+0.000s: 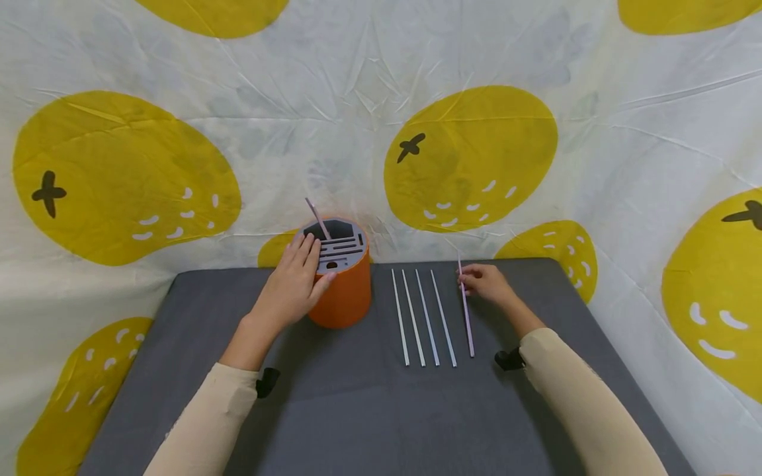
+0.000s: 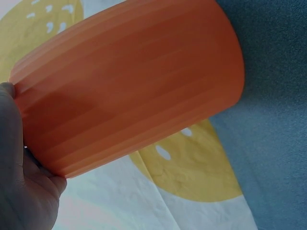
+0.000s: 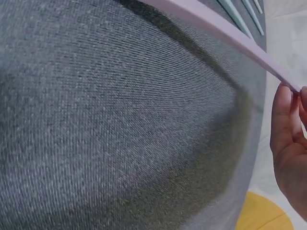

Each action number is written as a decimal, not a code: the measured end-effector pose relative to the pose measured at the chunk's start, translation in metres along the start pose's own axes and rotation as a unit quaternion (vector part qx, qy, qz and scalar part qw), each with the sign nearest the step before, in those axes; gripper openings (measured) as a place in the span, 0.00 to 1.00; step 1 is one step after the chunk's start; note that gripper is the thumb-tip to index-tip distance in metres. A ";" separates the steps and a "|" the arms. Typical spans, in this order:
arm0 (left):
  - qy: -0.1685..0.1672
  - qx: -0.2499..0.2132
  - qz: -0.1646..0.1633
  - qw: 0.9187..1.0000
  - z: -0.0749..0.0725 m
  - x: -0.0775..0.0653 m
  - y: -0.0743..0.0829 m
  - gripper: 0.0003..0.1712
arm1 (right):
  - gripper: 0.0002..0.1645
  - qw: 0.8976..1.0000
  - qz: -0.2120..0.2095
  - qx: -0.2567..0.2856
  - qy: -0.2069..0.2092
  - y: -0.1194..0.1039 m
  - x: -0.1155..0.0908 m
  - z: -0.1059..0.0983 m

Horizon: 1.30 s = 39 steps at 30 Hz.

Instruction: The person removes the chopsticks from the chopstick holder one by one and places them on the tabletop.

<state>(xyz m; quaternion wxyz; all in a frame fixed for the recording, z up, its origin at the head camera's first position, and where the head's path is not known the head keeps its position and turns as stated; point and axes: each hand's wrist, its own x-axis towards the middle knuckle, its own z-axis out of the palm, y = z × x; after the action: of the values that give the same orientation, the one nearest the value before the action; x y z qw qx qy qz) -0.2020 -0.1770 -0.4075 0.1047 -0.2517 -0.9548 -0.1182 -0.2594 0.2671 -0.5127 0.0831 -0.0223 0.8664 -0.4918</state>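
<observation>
An orange cylindrical holder (image 1: pixel 340 301) with a grey slotted top (image 1: pixel 348 246) stands at the back of the table. My left hand (image 1: pixel 292 281) rests on its near left rim, fingers stretched over the top and thumb spread at the front edge. One pinkish stick (image 1: pixel 318 218) leans in the large opening of the top. To the right, my right hand (image 1: pixel 485 283) pinches a long pale pink stick (image 1: pixel 466 317) near its far end. In the right wrist view this pink stick (image 3: pixel 230 33) is raised over the cloth, with its shadow below.
Several thin pale sticks (image 1: pixel 424 317) lie side by side between the holder and my right hand. Dark grey cloth (image 1: pixel 369 423) covers the table. A white curtain (image 1: pixel 333 152) with big yellow fruit prints hangs right behind the table's back edge.
</observation>
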 end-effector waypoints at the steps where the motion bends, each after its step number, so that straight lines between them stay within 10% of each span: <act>1: 0.000 0.001 -0.001 1.000 0.000 0.000 0.000 0.44 | 0.20 1.000 0.005 -0.001 -0.001 0.001 0.001 0.001; 18: -0.006 -0.004 -0.006 1.000 0.002 0.000 0.000 0.44 | 0.17 0.995 0.096 -0.009 0.035 0.008 0.000 0.022; 39: -0.009 0.001 -0.009 1.000 0.001 0.000 0.000 0.45 | 0.14 0.992 0.088 -0.072 0.056 0.004 -0.003 0.031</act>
<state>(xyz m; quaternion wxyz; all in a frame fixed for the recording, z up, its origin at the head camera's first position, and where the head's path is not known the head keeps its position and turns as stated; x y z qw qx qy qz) -0.2021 -0.1771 -0.4082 0.0954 -0.2438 -0.9582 -0.1156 -0.2512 0.2435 -0.5313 0.0759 0.0759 0.9015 -0.4192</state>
